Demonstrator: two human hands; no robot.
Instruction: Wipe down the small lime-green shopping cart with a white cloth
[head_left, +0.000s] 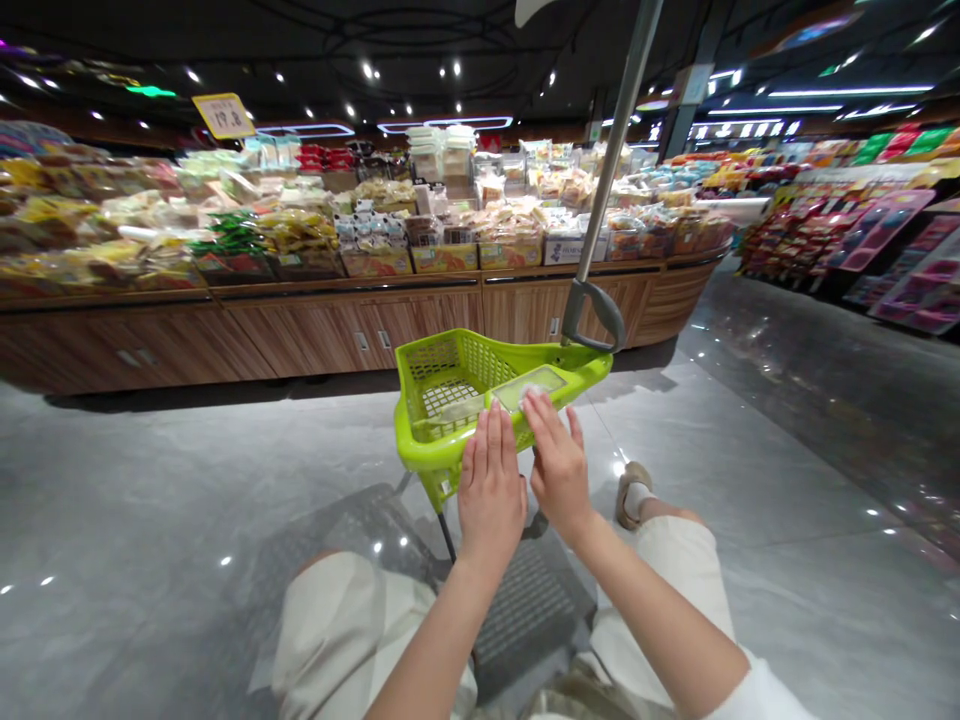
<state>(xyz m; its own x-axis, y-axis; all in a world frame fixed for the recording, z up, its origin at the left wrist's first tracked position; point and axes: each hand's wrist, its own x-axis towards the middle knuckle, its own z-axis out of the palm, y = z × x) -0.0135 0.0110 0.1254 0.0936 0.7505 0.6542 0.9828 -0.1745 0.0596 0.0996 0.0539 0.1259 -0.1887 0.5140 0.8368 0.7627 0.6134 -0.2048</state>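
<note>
A lime-green shopping cart basket point(431, 452) stands in front of me, with holes in its walls. My left hand point(491, 480) lies palm down at its near rim, fingers straight and side by side. Beside it, my right hand point(559, 465) rests its fingertips on a clear flat panel point(551, 380) set into the basket's rim. Its little finger is spread apart from the others. A whitish patch shows at the right fingertips; whether it is a tissue or glare, I cannot tell. No items show inside the basket.
A grey pole point(615, 140) with a looped grey handle point(596, 310) rises at the basket's right end. Behind runs a long wooden display counter point(315, 335) heaped with packaged food. Shiny grey floor point(187, 480) surrounds the cart. More shelves point(847, 220) stand at right.
</note>
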